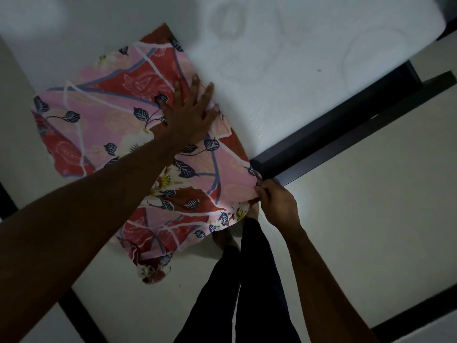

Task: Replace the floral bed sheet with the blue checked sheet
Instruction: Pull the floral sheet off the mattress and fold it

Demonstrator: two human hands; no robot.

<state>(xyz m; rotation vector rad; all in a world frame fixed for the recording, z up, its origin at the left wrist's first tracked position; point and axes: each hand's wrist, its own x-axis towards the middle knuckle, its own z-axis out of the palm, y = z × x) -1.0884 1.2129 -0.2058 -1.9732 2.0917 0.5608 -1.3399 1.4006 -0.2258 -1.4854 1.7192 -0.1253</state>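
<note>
mattress (pixel 296 58): bare top right of and beyond the sheet, open to a hand
sheet (pixel 111 107): covers the near corner and hangs over the edge; left hand (pixel 190 115) flat on it
frame (pixel 333 134): dark rail along the mattress edge, just beside the right hand (pixel 277 204), which pinches the sheet's edge
floor (pixel 371 219): open right of the frame
legs (pixel 259 280): stand between the arms, close under the hanging sheet

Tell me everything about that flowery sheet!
The floral sheet looks like thin cloth, pink and red with white flowers, dark blue leaves and pale lines. It lies folded over on the white mattress, with its crumpled end hanging off the edge. The left hand presses flat on it; the right hand pinches its edge.
</note>
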